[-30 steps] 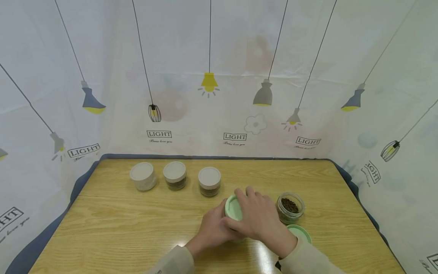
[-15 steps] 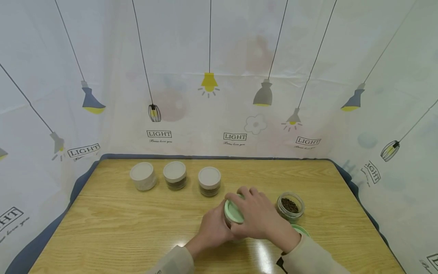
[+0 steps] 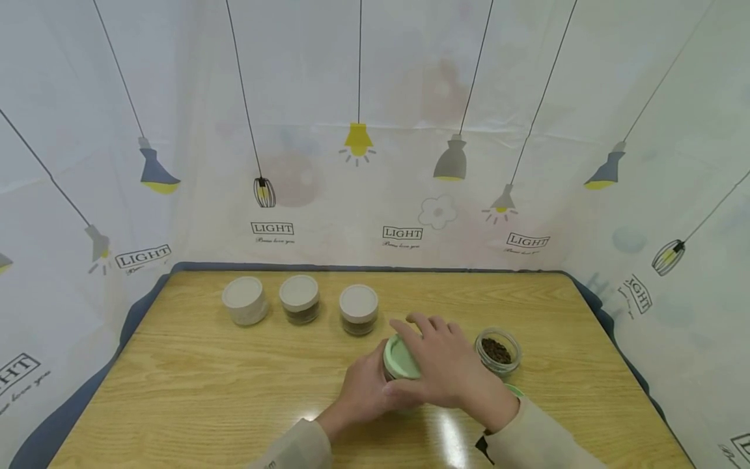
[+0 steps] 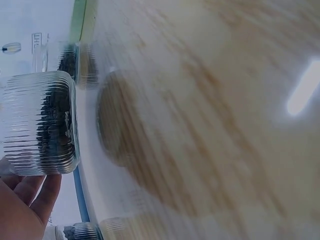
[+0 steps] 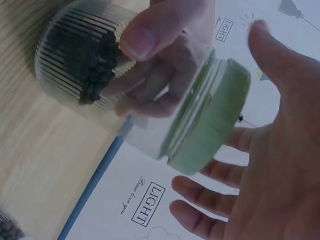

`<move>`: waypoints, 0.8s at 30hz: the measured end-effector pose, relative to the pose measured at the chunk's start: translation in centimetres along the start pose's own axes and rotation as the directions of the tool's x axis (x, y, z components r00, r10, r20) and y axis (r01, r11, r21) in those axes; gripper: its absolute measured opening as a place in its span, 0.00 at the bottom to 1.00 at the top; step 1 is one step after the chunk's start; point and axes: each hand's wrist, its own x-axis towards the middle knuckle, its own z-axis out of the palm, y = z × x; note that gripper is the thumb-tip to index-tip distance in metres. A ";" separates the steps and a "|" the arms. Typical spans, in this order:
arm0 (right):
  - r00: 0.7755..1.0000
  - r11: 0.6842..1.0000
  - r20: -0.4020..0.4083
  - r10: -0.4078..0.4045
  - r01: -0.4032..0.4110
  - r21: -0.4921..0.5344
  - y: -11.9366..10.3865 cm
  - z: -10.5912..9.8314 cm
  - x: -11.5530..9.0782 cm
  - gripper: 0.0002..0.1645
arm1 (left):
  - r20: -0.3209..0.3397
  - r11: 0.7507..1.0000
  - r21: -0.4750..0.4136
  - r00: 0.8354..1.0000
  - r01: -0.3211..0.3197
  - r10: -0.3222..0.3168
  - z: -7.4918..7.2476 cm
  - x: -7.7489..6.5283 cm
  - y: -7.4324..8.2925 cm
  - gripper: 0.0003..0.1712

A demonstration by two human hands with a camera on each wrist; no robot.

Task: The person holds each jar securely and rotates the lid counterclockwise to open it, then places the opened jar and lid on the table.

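We find the left-hand fingers (image 4: 46, 195) gripping a ribbed jar (image 4: 39, 124) above the table (image 3: 193, 378); the right-hand fingers (image 5: 199, 193) lie slack about its green lid (image 5: 213, 120). We judge lid-turning the step in hand; the next move calls for a firm, even grip on the lid

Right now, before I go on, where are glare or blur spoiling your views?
Head view: a white glare streak on the table, between the sleeves; left wrist view: a harder white glare patch, with the table's grain smeared, though ribs on the held jar show; right wrist view: the right hand has a blurred thumb tip, but the "LIGHT" print is legible.
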 end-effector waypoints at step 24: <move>1.000 0.998 0.016 0.026 -0.025 -0.060 -0.2 0.3 0.2 0.42 | 0.027 0.999 0.024 0.999 0.023 -0.024 0.3 -0.1 0.4 0.54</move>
